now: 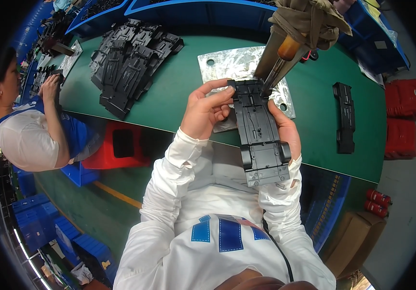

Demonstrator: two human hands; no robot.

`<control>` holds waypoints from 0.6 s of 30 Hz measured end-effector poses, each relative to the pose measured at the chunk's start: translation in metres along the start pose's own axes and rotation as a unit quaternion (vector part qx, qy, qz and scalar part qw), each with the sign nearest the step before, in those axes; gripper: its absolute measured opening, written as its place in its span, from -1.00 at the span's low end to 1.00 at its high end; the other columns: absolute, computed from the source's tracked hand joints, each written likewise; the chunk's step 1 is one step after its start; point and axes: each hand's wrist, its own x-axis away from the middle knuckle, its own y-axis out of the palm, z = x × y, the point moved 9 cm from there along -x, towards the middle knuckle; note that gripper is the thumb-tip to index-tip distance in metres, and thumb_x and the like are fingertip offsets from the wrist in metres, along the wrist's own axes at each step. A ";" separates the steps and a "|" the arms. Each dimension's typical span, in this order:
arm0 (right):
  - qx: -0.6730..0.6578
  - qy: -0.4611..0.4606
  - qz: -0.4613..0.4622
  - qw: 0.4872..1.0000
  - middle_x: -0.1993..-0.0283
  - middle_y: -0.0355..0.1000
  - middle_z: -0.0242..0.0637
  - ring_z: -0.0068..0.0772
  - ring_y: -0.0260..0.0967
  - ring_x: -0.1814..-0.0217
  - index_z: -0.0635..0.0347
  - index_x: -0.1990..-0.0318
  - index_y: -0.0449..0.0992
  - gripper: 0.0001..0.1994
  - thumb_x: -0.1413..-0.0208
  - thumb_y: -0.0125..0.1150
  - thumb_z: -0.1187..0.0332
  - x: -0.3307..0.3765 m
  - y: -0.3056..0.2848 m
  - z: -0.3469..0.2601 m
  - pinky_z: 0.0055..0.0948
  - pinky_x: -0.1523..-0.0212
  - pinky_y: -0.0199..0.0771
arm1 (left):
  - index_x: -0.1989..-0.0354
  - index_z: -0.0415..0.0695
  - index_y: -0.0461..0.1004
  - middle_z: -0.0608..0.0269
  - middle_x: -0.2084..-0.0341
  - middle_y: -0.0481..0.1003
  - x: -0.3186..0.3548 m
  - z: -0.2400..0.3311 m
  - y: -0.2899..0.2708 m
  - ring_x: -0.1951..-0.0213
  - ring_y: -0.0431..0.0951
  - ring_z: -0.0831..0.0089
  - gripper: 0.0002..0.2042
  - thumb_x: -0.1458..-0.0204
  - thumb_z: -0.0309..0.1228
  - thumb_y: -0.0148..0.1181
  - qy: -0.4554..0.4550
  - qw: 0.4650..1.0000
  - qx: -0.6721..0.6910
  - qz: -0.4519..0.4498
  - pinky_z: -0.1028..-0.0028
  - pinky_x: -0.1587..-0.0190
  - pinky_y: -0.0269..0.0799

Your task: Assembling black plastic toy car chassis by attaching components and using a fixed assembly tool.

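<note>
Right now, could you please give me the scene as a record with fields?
Left hand: holds black part at far left corner
Right hand: along its right edge
Amber tool: tip by its far end, contact unclear
Metal plate: on green table
Part pile: left of plate
Single part: right of plate
Co-worker: far left

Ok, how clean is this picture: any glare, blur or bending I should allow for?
Head view: the green table's right edge bows and the corners fall to black; the metal plate shows bright, mottled glare; the black part, held by the left hand and right hand, looks fairly sharp; in the black pile, dark pieces blend together.
</note>
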 end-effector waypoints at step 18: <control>-0.007 0.005 0.035 0.999 0.14 0.55 0.00 -0.17 0.60 0.21 0.30 -0.06 0.44 -0.56 -0.31 -0.05 0.08 0.003 -0.002 0.002 -0.27 0.21 0.68 | -0.07 -0.32 0.35 0.20 0.40 0.54 0.001 0.002 0.001 0.53 0.41 0.66 -0.52 -0.01 -0.37 0.32 0.003 1.000 -0.008 0.005 0.71 0.48 0.29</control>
